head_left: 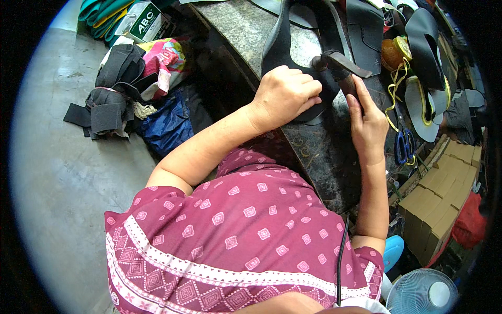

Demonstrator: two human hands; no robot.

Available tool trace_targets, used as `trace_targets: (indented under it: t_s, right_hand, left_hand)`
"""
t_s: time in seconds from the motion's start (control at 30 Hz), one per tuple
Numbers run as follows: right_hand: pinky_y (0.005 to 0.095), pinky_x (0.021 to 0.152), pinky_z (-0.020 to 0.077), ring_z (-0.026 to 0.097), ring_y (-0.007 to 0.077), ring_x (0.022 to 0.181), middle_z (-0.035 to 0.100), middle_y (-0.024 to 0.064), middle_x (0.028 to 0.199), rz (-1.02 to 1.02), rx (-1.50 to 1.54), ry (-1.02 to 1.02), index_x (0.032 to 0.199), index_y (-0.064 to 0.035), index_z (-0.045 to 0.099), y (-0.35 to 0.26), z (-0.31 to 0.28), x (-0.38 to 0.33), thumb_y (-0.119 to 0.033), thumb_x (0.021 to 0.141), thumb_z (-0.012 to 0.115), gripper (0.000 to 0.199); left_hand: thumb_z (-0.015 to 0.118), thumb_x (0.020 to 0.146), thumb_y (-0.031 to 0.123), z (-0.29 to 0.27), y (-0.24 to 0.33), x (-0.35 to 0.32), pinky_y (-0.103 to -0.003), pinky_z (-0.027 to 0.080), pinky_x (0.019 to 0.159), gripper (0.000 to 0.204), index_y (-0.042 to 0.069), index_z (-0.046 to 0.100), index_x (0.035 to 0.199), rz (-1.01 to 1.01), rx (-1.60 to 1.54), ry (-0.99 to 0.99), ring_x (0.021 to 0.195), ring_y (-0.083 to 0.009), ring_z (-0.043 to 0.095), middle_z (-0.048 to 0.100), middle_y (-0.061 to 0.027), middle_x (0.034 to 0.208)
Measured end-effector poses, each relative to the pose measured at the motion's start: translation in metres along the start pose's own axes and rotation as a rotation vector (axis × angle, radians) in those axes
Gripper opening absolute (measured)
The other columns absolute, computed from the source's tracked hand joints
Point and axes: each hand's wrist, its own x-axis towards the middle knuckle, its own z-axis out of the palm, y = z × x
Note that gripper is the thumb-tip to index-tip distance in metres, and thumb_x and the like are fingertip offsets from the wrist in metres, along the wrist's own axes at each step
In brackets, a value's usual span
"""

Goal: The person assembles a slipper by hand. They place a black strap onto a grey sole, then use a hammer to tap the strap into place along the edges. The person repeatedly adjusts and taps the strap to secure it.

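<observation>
A black shoe upper (276, 49), curved into an open loop, lies on a grey stone slab (241, 31) on the worktable. My left hand (287, 97) is closed at its near edge, with the fingers curled under and the fingertips partly hidden; it seems to pinch the upper. My right hand (368, 118) is wrapped round the short dark handle of a hammer (349, 65), thumb and forefinger stretched along it. The hammer's head lies over the near right part of the upper, just beyond my left hand. Whether it touches the upper I cannot tell.
Right of the slab are black shoe pieces (422, 47), an orange roll (391, 54), yellow cord (391, 98) and blue-handled scissors (404, 146). Cardboard boxes (442, 178) and a fan (423, 293) stand lower right. Bundled black strips (107, 110) and a blue bag (170, 125) lie left.
</observation>
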Motion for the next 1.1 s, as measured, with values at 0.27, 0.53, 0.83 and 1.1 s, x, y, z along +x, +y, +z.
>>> trace_targets:
  t_s: [0.27,0.53,0.83,1.1]
  right_hand:
    - [0.0329,0.083,0.0567,0.074,0.0236,0.098,0.073,0.0137,0.120,0.070,0.414,0.203,0.134,-0.0122,0.067,0.013,-0.020,-0.010,-0.014,0.098,0.067,0.037]
    - [0.0337,0.084,0.0562,0.074,0.0264,0.097,0.074,0.0130,0.114,-0.072,0.134,0.055,0.134,-0.0132,0.067,0.007,-0.012,-0.011,-0.015,0.095,0.069,0.039]
    - [0.0363,0.077,0.0572,0.074,0.0274,0.093,0.074,0.0104,0.111,-0.129,0.038,-0.011,0.132,-0.0193,0.068,-0.002,0.004,-0.006,-0.027,0.095,0.070,0.038]
    - [0.0382,0.074,0.0576,0.074,0.0304,0.090,0.074,0.0119,0.112,-0.066,-0.050,0.047,0.137,-0.0257,0.064,0.036,0.008,-0.015,-0.032,0.097,0.067,0.040]
  left_hand:
    - [0.079,0.078,0.025,0.003,-0.001,-0.001,-0.036,0.046,0.064,0.023,0.012,0.061,0.075,-0.017,-0.069,0.057,0.072,-0.0214,0.064,0.063,-0.0017,0.072]
    - [0.082,0.078,0.029,0.003,-0.002,-0.006,-0.034,0.045,0.059,0.030,0.012,0.059,0.070,0.035,-0.026,0.149,0.063,-0.0218,0.060,0.057,-0.0019,0.065]
    - [0.080,0.084,0.027,-0.005,-0.005,-0.010,-0.037,0.047,0.058,0.029,0.008,0.062,0.071,0.023,-0.192,0.163,0.060,-0.0270,0.059,0.057,-0.0061,0.065]
    - [0.058,0.071,-0.008,-0.054,-0.059,-0.003,-0.043,0.046,0.106,0.042,0.006,0.068,0.109,-0.008,0.086,-0.135,0.120,-0.0329,0.059,0.065,-0.0106,0.121]
